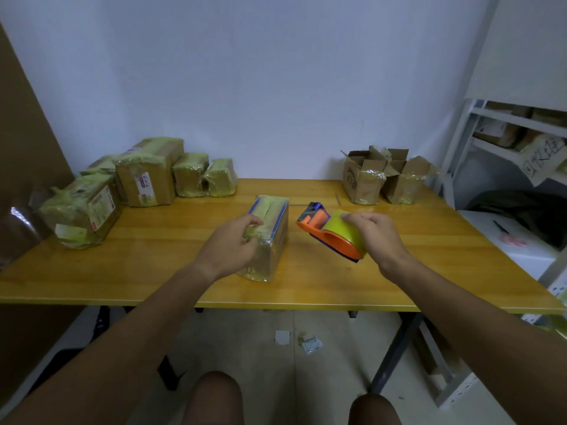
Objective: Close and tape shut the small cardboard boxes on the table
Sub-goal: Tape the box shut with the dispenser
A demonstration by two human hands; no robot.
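box (270, 237) sat mid-table, near the front edge, pinned at its near top by the left hand (234, 243) | tape dispenser (333, 233) gripped in the right hand (372, 236), just beside the box | tip: tape should be pressed flat along the seam, box kept steadied tbh

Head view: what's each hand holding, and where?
Right hand grips the tape dispenser round its roll. Left hand holds the middle box at its near top edge.
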